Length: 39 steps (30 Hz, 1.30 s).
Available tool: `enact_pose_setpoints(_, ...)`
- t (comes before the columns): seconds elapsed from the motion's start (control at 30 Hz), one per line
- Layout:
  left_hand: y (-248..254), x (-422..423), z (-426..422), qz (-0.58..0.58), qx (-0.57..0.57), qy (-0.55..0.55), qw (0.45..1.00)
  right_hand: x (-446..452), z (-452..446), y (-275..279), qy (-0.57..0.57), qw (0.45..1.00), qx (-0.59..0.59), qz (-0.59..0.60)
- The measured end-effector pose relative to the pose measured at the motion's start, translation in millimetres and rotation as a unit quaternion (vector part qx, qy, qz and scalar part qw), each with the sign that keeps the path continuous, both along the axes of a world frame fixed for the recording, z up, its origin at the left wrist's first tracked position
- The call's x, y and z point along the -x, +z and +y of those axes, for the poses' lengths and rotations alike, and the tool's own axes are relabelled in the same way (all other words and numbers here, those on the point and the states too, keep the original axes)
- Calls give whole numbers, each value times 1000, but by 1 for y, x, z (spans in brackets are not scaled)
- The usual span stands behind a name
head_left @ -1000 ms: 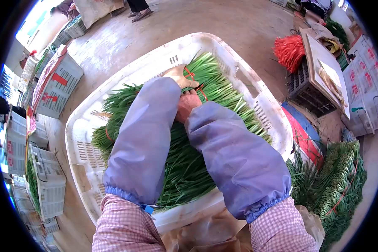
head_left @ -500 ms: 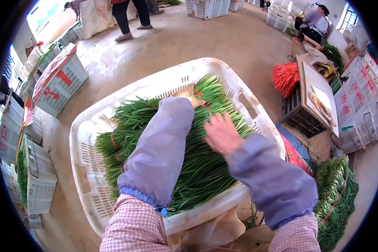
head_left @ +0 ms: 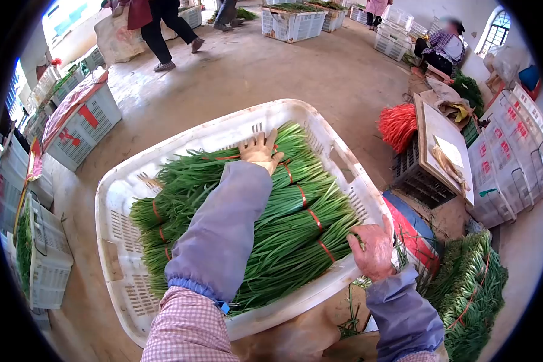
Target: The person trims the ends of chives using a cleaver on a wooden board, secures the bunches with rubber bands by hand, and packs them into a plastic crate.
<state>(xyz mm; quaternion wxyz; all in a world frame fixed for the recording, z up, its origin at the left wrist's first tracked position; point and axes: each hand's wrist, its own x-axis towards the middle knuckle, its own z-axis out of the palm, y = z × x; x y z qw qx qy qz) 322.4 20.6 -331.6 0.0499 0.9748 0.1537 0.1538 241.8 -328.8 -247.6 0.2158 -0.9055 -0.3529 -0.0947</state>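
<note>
A white plastic crate point(head_left: 111, 181) in front of me holds several bundles of green chives point(head_left: 283, 211), tied with red bands. My left hand point(head_left: 260, 151), in a pale glove, lies with fingers spread on the bundles near the far side. At the crate's near right corner is my bare right hand point(head_left: 373, 248). Its thumb and fingers are bent over the rim beside the cut ends of the chives; part of the fingers is hidden. Both forearms wear grey-purple sleeve covers.
More chives point(head_left: 473, 295) lie on the floor at right. A bunch of red ties point(head_left: 397, 127) hangs by a board point(head_left: 443, 145) on a dark crate. White crates point(head_left: 81, 130) line the left. One person point(head_left: 443, 51) sits at back right; another walks at back left.
My right hand has moved from over the bundles to the crate's right corner, uncovering the row of red bands. My left hand's fingers have spread. The person at back left has stepped.
</note>
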Motion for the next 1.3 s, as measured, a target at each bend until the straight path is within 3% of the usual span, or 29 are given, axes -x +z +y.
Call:
enact_pose_setpoints(0.1,-9,-8,4,10,-26,43,999,0,0,-2,-1,1000,-2,0)
enact_pose_setpoints(0.23,2,-8,5,84,26,30,996,0,-3,-4,-14,999,-38,4)
enact_pose_setpoints(0.33,7,13,10,33,-19,-13,999,-2,-6,-7,-23,999,-40,-3)
enact_pose_setpoints(0.53,37,127,54,102,5,106,989,-3,-8,-15,-34,998,-49,0)
enact_pose_setpoints(0.63,40,201,82,61,46,158,985,-2,-10,-9,-31,999,-35,24)
enact_pose_setpoints(0.7,57,244,76,124,-33,274,953,-3,-11,-12,-16,999,-37,23)
enact_pose_setpoints(0.73,69,264,72,148,-10,274,950,-2,-13,-17,-6,999,-42,21)
enact_pose_setpoints(0.8,90,302,77,188,41,279,941,0,-20,-2,37,990,-13,137)
enact_pose_setpoints(0.83,89,319,82,185,41,278,942,8,-26,-7,62,982,-89,153)
enact_pose_setpoints(0.87,86,335,89,160,53,256,952,13,-33,-10,85,969,-164,165)
enact_pose_setpoints(0.97,61,379,105,95,78,190,974,54,-79,-1,97,971,-212,53)
enact_pose_setpoints(1.03,46,391,109,61,73,145,985,96,-127,29,37,948,-181,260)
enact_pose_setpoints(1.1,55,385,91,38,89,81,992,135,-182,62,19,935,-131,330)
enact_pose_setpoints(1.2,88,357,29,27,115,48,992,195,-257,114,-53,938,-141,311)
enact_pose_setpoints(1.23,90,348,13,-20,69,0,997,211,-282,119,-74,941,-163,288)
enact_pose_setpoints(1.3,93,321,-8,-5,26,-53,998,246,-325,134,-151,899,-262,316)
